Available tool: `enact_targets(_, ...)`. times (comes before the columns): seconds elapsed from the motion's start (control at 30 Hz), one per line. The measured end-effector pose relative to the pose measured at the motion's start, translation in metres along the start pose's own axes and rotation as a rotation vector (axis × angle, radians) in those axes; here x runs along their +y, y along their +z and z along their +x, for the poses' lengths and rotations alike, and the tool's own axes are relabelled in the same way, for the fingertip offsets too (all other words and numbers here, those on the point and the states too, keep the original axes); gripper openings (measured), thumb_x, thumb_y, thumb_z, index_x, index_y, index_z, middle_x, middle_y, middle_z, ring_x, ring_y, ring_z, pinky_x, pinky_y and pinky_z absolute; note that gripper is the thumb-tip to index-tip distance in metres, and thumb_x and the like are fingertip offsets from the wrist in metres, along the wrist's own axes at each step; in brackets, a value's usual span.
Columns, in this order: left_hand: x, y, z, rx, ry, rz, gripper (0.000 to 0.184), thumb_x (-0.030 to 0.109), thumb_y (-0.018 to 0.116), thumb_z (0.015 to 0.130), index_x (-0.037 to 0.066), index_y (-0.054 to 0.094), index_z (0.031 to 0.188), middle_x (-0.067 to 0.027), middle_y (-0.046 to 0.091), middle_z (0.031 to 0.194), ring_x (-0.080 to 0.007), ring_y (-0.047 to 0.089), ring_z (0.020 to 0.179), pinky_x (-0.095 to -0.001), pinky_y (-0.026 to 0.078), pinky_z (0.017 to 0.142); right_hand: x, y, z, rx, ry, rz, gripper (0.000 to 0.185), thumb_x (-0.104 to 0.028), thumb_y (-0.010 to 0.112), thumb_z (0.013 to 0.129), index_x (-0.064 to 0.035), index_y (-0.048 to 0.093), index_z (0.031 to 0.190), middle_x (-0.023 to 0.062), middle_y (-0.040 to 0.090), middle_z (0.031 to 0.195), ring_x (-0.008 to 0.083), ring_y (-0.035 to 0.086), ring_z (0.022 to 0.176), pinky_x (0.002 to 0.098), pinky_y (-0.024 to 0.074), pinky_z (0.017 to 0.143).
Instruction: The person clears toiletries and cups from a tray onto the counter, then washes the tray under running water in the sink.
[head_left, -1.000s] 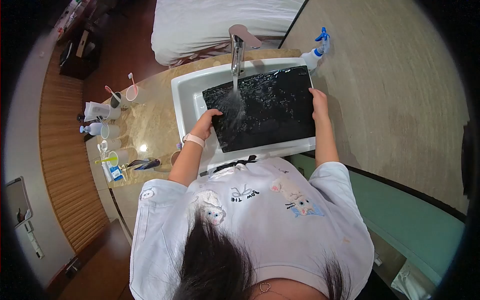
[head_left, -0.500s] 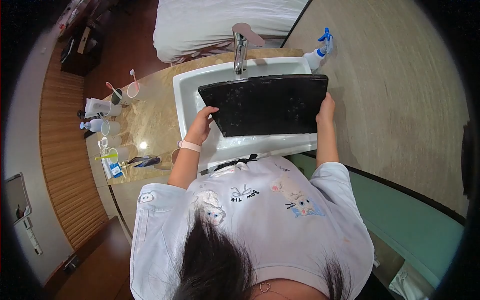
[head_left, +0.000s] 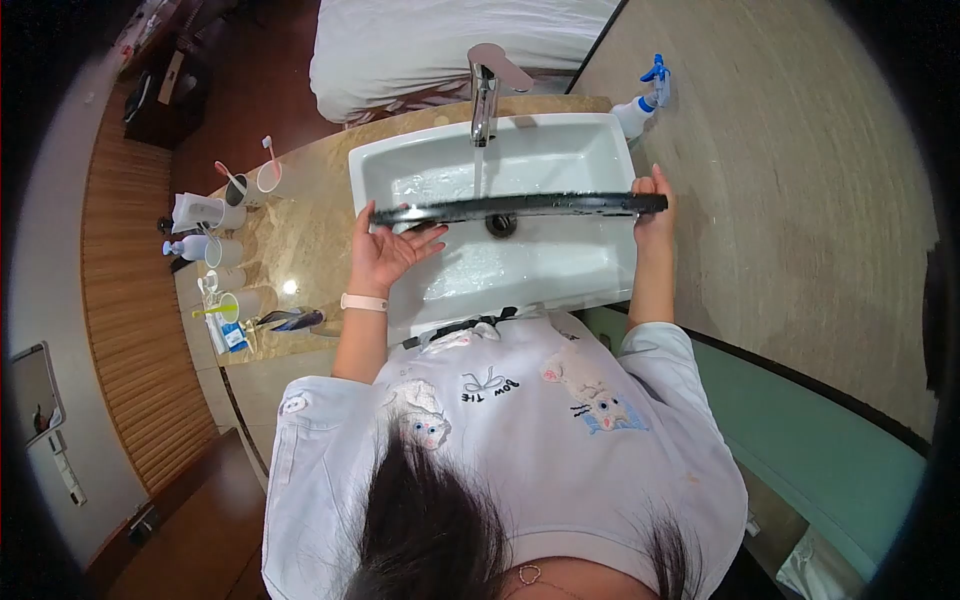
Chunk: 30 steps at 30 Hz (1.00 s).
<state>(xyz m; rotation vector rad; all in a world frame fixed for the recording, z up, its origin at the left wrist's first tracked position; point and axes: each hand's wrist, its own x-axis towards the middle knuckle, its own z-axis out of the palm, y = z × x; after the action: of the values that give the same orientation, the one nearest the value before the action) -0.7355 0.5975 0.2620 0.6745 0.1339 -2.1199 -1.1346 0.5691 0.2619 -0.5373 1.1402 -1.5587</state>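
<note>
A flat black panel [head_left: 540, 206] is held edge-on over the white sink [head_left: 590, 270], so mostly its narrow side shows. At its left end my left hand [head_left: 390, 252] supports it, thumb up by the corner and palm turned upward with fingers beneath. My right hand [head_left: 653, 212] grips the opposite end, fingers wrapped around it. Water runs from the chrome faucet [head_left: 484, 95] behind the panel. The dark drain [head_left: 501, 226] shows just below the panel's edge, and the basin is wet.
Several cups, among them a white cup [head_left: 269, 177] with a toothbrush, line the left of the stone counter [head_left: 310, 220]. A pump bottle [head_left: 190, 249] stands among them. A spray bottle [head_left: 635, 115] is at the sink's back right corner, beside the wall [head_left: 780, 190].
The black panel has turned from showing its broad face to nearly edge-on. My left hand has rotated palm up and moved slightly left. The drain and running water now show.
</note>
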Motion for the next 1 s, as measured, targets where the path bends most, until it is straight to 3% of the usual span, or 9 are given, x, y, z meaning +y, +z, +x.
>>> enact_targets(0.1,-0.002,-0.018,-0.005,0.058,0.023,-0.033,0.055,0.027,0.047,0.08,-0.008,0.035,0.12,-0.0364,0.035,0.122,-0.0512,0.033,0.116,-0.0599,0.024,0.098,-0.003,0.011,-0.006,-0.171,-0.084,-0.049,0.05,-0.03,0.044,0.088,-0.0113,0.033,0.043,0.0007,0.032,0.044,0.0115,0.031,0.048,0.0264,0.0224,0.049)
enact_targets(0.13,-0.002,-0.02,-0.011,-0.039,-0.004,-0.076,0.048,0.011,0.044,0.075,-0.016,0.037,0.113,-0.0363,0.043,0.114,-0.048,0.041,0.112,-0.0575,0.033,0.096,0.0,0.008,-0.004,-0.218,-0.116,-0.039,0.05,-0.03,0.043,0.088,-0.0112,0.033,0.043,0.0007,0.032,0.044,0.0115,0.031,0.048,0.0262,0.0229,0.05)
enact_targets(0.27,-0.007,-0.036,-0.027,-0.068,-0.015,-0.151,0.045,0.002,0.041,0.072,-0.023,0.034,0.108,-0.0355,0.044,0.112,-0.0444,0.05,0.103,-0.0494,0.049,0.083,0.008,-0.006,0.008,-0.332,-0.106,-0.08,0.051,-0.027,0.039,0.09,-0.0111,0.032,0.042,0.0012,0.032,0.044,0.0115,0.032,0.049,0.0249,0.0244,0.051)
enact_targets(0.47,-0.022,-0.029,-0.045,-0.14,0.081,-0.017,0.051,-0.002,0.04,0.069,-0.016,0.032,0.117,-0.033,0.043,0.116,-0.0435,0.051,0.103,-0.0524,0.049,0.081,-0.027,0.012,0.027,-0.579,0.282,-0.149,0.041,-0.025,0.042,0.089,-0.0099,0.041,0.051,0.0001,0.038,0.048,0.009,0.036,0.052,0.024,0.0283,0.052)
enact_targets(0.57,-0.026,-0.025,-0.046,-0.105,0.139,0.112,0.057,-0.005,0.039,0.067,-0.01,0.031,0.123,-0.0302,0.042,0.119,-0.0429,0.051,0.103,-0.0529,0.049,0.081,-0.042,0.046,0.036,-0.585,0.188,-0.514,0.033,-0.032,0.047,0.087,-0.0036,0.057,0.074,0.0056,0.056,0.07,0.0112,0.049,0.067,0.0237,0.0365,0.062)
enact_targets(0.67,-0.026,-0.024,-0.048,-0.079,0.157,0.133,0.057,-0.005,0.039,0.067,-0.01,0.031,0.123,-0.03,0.043,0.119,-0.0429,0.05,0.104,-0.0535,0.048,0.081,-0.049,0.098,0.029,-0.562,-0.052,-0.856,0.045,-0.033,0.054,0.083,-0.002,0.051,0.115,0.0117,0.054,0.113,0.0184,0.051,0.102,0.0286,0.039,0.085)
enact_targets(0.77,-0.025,-0.025,-0.049,-0.093,0.082,0.002,0.055,-0.005,0.038,0.069,-0.008,0.031,0.123,-0.0284,0.042,0.12,-0.0428,0.049,0.106,-0.0546,0.047,0.083,-0.017,0.122,0.042,-0.665,-0.467,-1.031,0.063,-0.028,0.058,0.08,-0.0076,0.031,0.134,0.0089,0.033,0.137,0.0205,0.038,0.121,0.0314,0.0304,0.098)
enact_targets(0.87,-0.027,-0.027,-0.051,-0.118,0.013,-0.1,0.054,-0.006,0.036,0.07,-0.004,0.032,0.124,-0.0262,0.04,0.123,-0.0429,0.047,0.108,-0.0562,0.045,0.085,0.014,0.14,0.05,-0.755,-0.757,-1.177,0.068,-0.02,0.061,0.078,-0.0083,0.027,0.136,0.0114,0.027,0.14,0.0242,0.034,0.125,0.0329,0.0248,0.103)
enact_targets(1.0,-0.032,-0.021,-0.053,-0.151,0.021,-0.122,0.053,-0.005,0.036,0.072,-0.005,0.031,0.124,-0.0271,0.04,0.123,-0.0439,0.046,0.108,-0.0569,0.045,0.084,0.013,0.15,0.045,-0.698,-0.768,-1.327,0.067,-0.017,0.06,0.077,-0.0089,0.028,0.135,0.0132,0.027,0.14,0.0252,0.039,0.12,0.0312,0.0372,0.093)
